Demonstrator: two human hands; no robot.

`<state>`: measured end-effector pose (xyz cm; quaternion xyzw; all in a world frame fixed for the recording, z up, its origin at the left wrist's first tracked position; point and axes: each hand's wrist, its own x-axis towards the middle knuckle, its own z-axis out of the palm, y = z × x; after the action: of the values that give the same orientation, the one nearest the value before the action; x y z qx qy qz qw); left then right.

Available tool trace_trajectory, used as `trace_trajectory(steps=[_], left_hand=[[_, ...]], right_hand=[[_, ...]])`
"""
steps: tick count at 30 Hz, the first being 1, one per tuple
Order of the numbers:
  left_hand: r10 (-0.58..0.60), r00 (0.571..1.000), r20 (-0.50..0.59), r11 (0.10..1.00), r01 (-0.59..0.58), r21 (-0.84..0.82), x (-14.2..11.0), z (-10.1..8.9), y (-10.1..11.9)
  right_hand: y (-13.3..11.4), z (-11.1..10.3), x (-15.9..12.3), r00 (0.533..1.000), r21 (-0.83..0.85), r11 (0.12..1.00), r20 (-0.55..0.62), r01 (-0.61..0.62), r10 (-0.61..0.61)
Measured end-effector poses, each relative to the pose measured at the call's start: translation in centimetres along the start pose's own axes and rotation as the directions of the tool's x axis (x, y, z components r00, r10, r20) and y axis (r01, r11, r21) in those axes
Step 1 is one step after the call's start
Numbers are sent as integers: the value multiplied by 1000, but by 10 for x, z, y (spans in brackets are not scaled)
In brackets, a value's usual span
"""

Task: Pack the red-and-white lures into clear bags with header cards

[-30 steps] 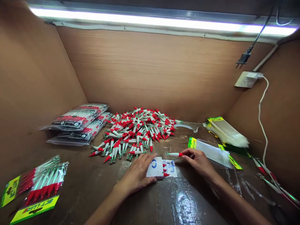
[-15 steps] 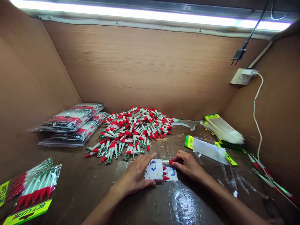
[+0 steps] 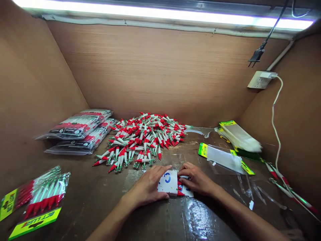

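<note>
My left hand (image 3: 152, 182) is closed around a small white box (image 3: 168, 183) with blue marks on it, thumb along the near side and fingers over the far side. Red tips of fishing lures (image 3: 180, 190) poke out of its open right end, above a white card. My right hand (image 3: 195, 178) is at that open end, fingers pinched on a lure that they mostly cover. Beyond both hands lies a heap of red-and-white lures (image 3: 147, 137) with green hook ends.
Packed lure bags (image 3: 42, 201) lie at the front left, with stacked plastic packs (image 3: 77, 129) behind them. On the right are an empty labelled bag (image 3: 224, 159), a bag stack (image 3: 240, 137) and loose lures (image 3: 288, 187). A white cable (image 3: 273, 117) hangs from the socket (image 3: 262, 79).
My right hand has moved left against the box's open end, and the lure it pinches has gone further in. The left hand keeps its hold; the whole view has shifted slightly.
</note>
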<state>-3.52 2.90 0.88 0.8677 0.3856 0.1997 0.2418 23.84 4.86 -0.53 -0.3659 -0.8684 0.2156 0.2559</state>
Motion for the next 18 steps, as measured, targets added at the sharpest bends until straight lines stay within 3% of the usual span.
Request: trace_trajectory(steps=[3,6,9,12,15,18], left_hand=[[1,1000,5,1000,-1,14,-2,2,3],[16,1000,18,999,-17,41,-3,6,4],[5,1000,21,999,-6,46,-5,9,4],[16,1000,14,1000,-16,25,-7,8,6],[39,999,8,999,-40,38,-7,5,8],[35,999,13,997,-35,69,-8,3,9]], right_hand=[[-4,-12,19,995,22,998,-87,-54,56],[-24,-7,62,993,-70,997,-119,-32,23],[-58,17,117,994,-232,967,2,108,-110],[-87,45,165,989,-334,931,61,144,-132],[-99,66,193,991,-373,919,84,127,-102],[-101,74,203,990,-397,910,122,115,-72]])
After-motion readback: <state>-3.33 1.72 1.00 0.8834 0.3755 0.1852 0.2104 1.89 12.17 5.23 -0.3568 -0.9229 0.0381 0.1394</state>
